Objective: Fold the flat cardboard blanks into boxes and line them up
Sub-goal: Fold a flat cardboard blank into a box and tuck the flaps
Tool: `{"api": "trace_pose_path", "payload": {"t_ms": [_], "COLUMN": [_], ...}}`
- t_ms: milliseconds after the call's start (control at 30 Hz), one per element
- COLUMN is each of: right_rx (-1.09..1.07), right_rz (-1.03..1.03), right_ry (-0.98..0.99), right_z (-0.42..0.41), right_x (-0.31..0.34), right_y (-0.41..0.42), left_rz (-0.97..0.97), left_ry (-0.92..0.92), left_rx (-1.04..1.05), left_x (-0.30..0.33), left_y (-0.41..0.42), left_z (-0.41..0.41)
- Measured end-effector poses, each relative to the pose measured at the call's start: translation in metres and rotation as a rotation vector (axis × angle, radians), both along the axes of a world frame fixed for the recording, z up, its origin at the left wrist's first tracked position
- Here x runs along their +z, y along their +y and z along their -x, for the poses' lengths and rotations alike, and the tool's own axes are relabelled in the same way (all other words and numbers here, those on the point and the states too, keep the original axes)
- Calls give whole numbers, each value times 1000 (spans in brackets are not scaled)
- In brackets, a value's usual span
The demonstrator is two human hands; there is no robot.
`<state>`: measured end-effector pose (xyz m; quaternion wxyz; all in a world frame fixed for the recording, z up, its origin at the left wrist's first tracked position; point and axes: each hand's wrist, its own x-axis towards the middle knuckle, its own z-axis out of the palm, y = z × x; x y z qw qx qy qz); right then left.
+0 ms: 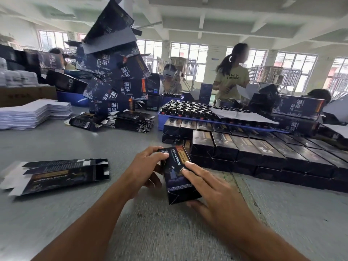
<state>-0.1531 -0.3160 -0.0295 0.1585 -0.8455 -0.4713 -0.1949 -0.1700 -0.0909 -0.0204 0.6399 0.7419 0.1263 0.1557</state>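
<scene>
Both hands are on one folded box (178, 174), left hand (148, 166) curled round its far end, right hand (207, 187) with fingers over the top. It's on the counter (75, 213) just in front of the lined-up boxes (263, 153). Shove it in crooked and it'll probably knock that front row askew, or the end flap pops open.

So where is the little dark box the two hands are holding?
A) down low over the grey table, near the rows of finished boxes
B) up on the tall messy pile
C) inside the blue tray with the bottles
A: the left hand and right hand hold the folded box just over the grey table, beside the rows of finished boxes.
</scene>
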Motion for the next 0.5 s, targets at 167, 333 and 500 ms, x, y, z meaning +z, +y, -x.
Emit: {"api": "trace_pose_path", "payload": {"t_ms": [167, 333, 500], "right_rx": [-147, -219, -360], "right_rz": [39, 145, 155], "right_ry": [-181, -177, -88], "right_z": [-11, -48, -101], "right_x": [5, 21, 36], "right_y": [18, 57, 91], "left_rz": [-529, -603, -635], "left_ry": [96, 210, 219], "left_rx": [478, 506, 506], "left_x": [-19, -24, -26], "left_y": [28, 33, 34], "left_z": [-2, -9, -10]}}
